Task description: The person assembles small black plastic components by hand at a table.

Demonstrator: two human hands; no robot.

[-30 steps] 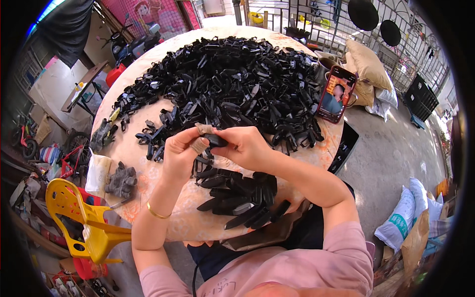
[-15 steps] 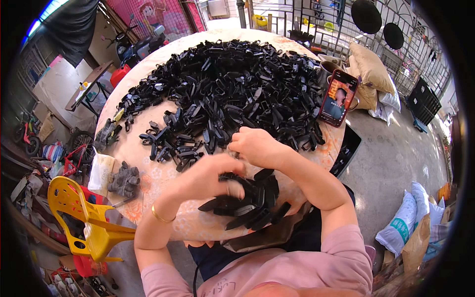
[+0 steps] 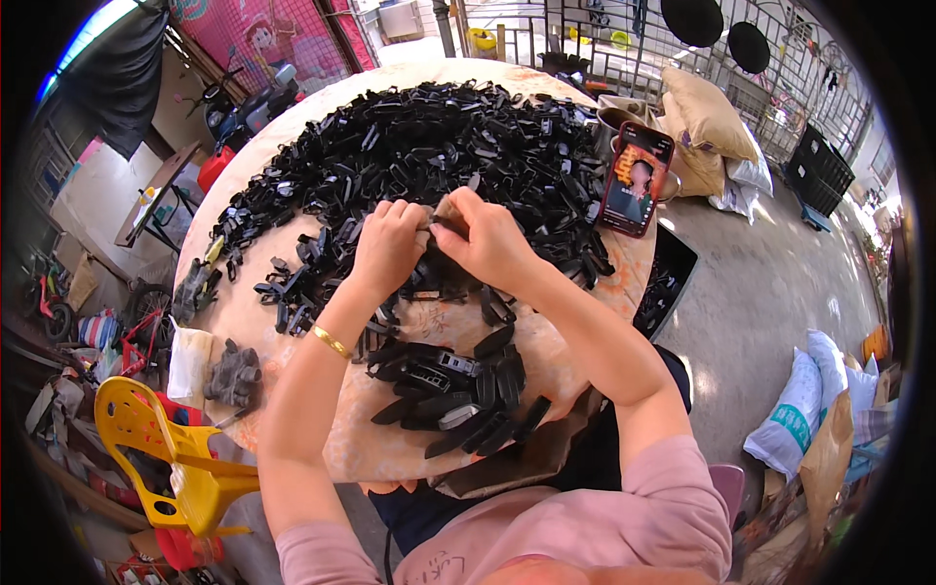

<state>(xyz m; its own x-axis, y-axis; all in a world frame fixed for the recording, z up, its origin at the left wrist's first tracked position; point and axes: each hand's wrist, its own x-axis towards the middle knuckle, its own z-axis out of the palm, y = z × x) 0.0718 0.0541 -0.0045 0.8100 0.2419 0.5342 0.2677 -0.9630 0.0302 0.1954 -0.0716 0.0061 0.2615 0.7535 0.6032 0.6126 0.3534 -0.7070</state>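
Note:
My left hand, with a gold bangle on its wrist, is closed with the fingertips pinched. My right hand meets it, thumb and forefinger pressed together. Between the fingertips shows a bit of a small black plastic piece, mostly hidden by the fingers. Beyond both hands spreads a broad heap of black plastic pieces, like clip-shaped casings. Closer to my body, a smaller pile of longer black pieces lies on the patterned tablecloth, below my wrists.
A phone with a lit screen leans against a metal mug at the table's right. Dark gloves lie at the left edge, near a yellow plastic chair. Full sacks and a black crate stand on the right.
Both hands have moved forward, away from the near pile to the edge of the heap, and have come together at the fingertips. My left hand no longer covers the near pile. The view has shifted slightly.

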